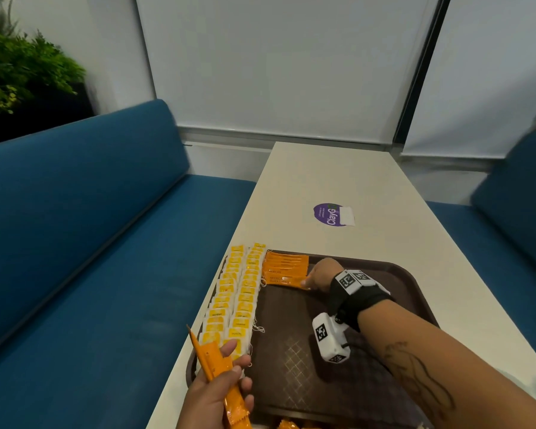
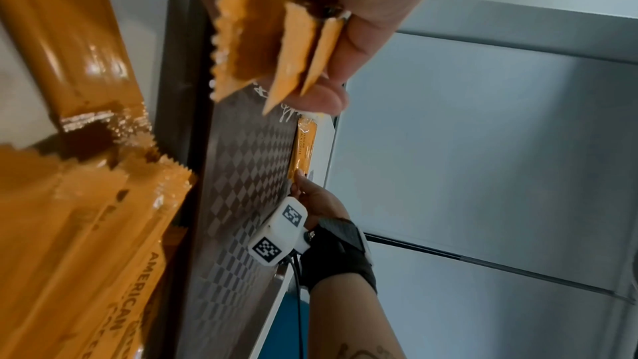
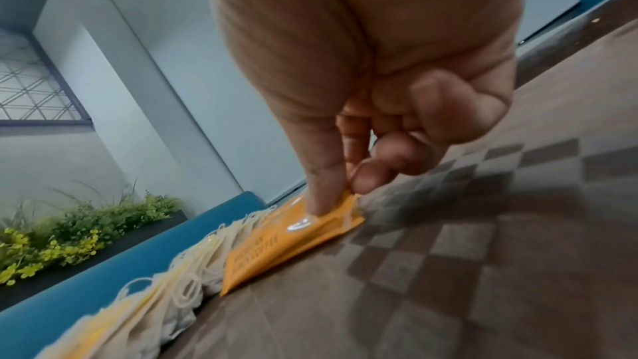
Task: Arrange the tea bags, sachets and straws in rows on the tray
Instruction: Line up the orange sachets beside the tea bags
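Note:
A brown tray (image 1: 338, 382) lies on the pale table (image 1: 322, 181). Two rows of yellow-and-white tea bags (image 1: 239, 298) run along its left side. To their right at the far end lies a row of orange coffee sachets (image 1: 283, 270). My right hand (image 1: 314, 278) pinches the right end of the nearest sachet (image 3: 293, 239) there, thumb on top (image 3: 321, 201), the sachet lying on the tray. My left hand (image 1: 220, 388) grips a bundle of orange sachets (image 1: 217, 366) above the tray's near left corner; their ends (image 2: 276, 45) show in the left wrist view.
More orange sachets (image 1: 291, 425) lie in a pile just past the tray's near edge, seen close up as sachets (image 2: 69, 242) in the left wrist view. A purple sticker (image 1: 331, 214) sits further up the table. Blue benches (image 1: 90, 227) flank both sides, with a plant (image 1: 22, 72) behind.

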The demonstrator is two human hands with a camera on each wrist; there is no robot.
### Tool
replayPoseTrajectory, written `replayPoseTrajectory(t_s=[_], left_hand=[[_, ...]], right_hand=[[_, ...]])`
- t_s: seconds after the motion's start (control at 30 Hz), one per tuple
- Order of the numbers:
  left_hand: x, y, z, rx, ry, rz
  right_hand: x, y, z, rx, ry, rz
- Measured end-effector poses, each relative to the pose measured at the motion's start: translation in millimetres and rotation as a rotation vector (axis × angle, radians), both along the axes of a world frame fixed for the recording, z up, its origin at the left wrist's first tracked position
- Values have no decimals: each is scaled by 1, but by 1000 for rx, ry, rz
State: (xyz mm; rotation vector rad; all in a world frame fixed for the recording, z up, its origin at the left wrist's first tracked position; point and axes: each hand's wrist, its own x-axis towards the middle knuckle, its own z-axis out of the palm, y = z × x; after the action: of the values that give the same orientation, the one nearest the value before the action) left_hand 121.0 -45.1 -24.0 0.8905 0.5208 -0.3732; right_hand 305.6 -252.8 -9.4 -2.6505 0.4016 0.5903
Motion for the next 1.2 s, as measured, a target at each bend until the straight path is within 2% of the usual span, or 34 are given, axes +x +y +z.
replayPoseTrajectory(t_s=[0.37, 0.7, 1.2], left_hand=[[1, 0, -2, 11, 10, -24], [3, 1, -5, 10, 20, -35], [5, -2, -4, 10, 28, -28]], right_hand=[[7, 9, -4, -135, -45, -45], [6, 12, -8, -59, -137, -12], [10, 16, -13, -32, -163, -39]])
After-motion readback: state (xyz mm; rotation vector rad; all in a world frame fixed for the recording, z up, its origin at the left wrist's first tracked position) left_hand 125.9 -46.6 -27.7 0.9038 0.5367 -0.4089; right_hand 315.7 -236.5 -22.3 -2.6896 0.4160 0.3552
